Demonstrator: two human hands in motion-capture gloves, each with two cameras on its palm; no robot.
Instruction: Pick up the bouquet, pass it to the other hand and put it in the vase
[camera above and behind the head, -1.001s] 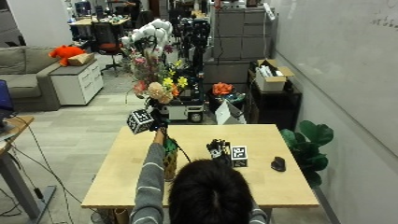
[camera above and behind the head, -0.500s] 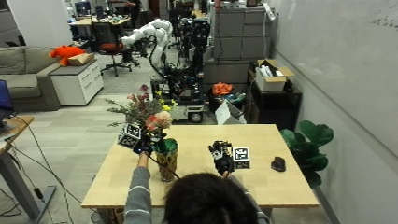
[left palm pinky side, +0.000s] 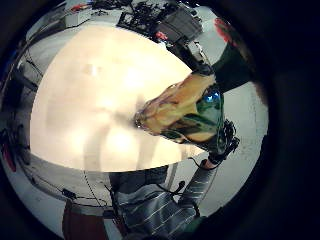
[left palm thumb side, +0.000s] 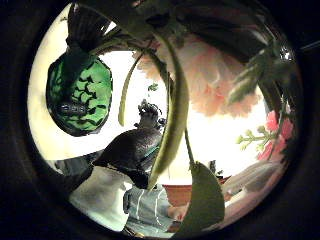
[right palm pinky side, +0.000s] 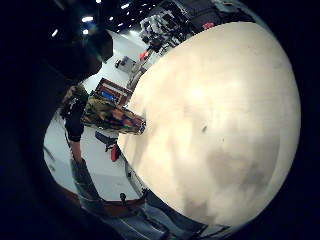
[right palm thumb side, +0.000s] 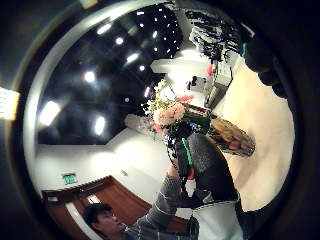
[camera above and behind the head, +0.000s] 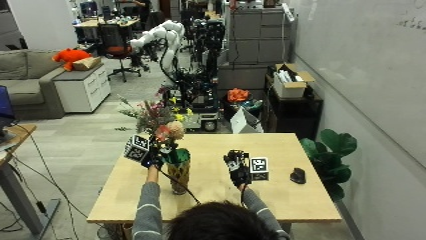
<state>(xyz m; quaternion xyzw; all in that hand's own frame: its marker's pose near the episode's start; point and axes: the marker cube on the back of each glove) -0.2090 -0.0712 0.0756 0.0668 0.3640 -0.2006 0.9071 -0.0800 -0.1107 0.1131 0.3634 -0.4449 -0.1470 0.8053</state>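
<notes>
The left hand (camera above and behind the head: 152, 156) is gripping the bouquet (camera above and behind the head: 158, 122) by its stems right at the mouth of the vase (camera above and behind the head: 178, 172), which is standing upright on the left part of the table (camera above and behind the head: 213, 200); the stems look to be going into or already sitting in the neck, but I cannot tell how deep. The right hand (camera above and behind the head: 237, 170) is hovering over the table's middle, well apart from the vase, fingers loosely curled and holding nothing. Risks from here, as I judge it: the vase is tall and narrow, so a sideways tug on the stems while letting go could be tipping it. The blooms are leaning toward the person's left, so the top-heavy bunch could be flopping or dragging the vase over. With nothing bracing the vase, the free hand could be steadying it.
</notes>
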